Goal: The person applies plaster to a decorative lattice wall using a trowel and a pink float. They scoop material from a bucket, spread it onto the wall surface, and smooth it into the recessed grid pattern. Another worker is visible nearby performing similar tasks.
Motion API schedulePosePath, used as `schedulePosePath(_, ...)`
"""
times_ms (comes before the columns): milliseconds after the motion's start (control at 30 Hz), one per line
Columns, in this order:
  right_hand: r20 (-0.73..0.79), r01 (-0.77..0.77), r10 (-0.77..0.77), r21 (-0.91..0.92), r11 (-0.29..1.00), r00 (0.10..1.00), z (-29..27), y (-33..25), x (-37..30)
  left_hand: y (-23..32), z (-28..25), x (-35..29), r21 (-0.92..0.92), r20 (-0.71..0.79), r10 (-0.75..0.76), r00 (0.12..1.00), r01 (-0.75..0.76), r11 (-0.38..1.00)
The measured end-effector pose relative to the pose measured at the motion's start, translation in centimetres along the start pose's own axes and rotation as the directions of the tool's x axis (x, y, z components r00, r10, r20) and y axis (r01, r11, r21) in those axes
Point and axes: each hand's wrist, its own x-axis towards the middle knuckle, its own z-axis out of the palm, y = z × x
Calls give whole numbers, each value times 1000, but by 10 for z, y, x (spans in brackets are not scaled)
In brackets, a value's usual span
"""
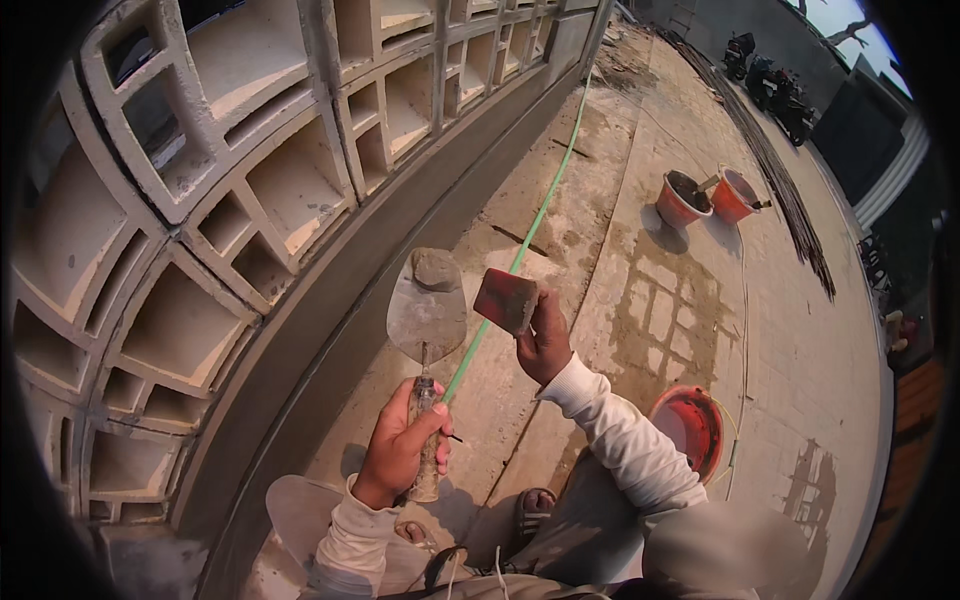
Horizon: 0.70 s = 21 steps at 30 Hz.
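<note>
My left hand (402, 445) is wrapped round the worn handle of a trowel (412, 318), its blade pointing away from me. A lump of grey mortar (436, 269) sits near the blade's far end. Between the fingers of my right hand (546, 338) is a small red, mortar-smeared flat scraper (507, 300), held just right of the trowel and apart from it. Left of both hands runs a wall of pale breeze blocks (285, 180) above a grey plastered base (330, 330).
A green hose (546, 205) runs along the ground beneath my hands. Right of my knee stands a red bucket (690, 425); two orange buckets (684, 198) stand farther off, one with dark mix. Long rods (770, 150) lie at the far right, near parked motorbikes (780, 95).
</note>
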Motion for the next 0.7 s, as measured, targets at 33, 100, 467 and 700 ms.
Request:
schedulePosePath(33,-4,-1,1,-28,1000,1000,-2,-1,-6,2,1,-1,-8,31,-4,1000,4,1000)
schedulePosePath(100,-10,85,-86,-92,992,996,2,-7,-3,3,-1,-8,-23,60,12,998,-10,1000)
schedulePosePath(467,86,33,-25,-93,995,996,13,6,2,3,-1,-11,45,128,0,992,-6,999)
schedulePosePath(700,84,25,-10,-187,982,996,18,13,5,2,-3,-11,71,139,-37,990,28,997)
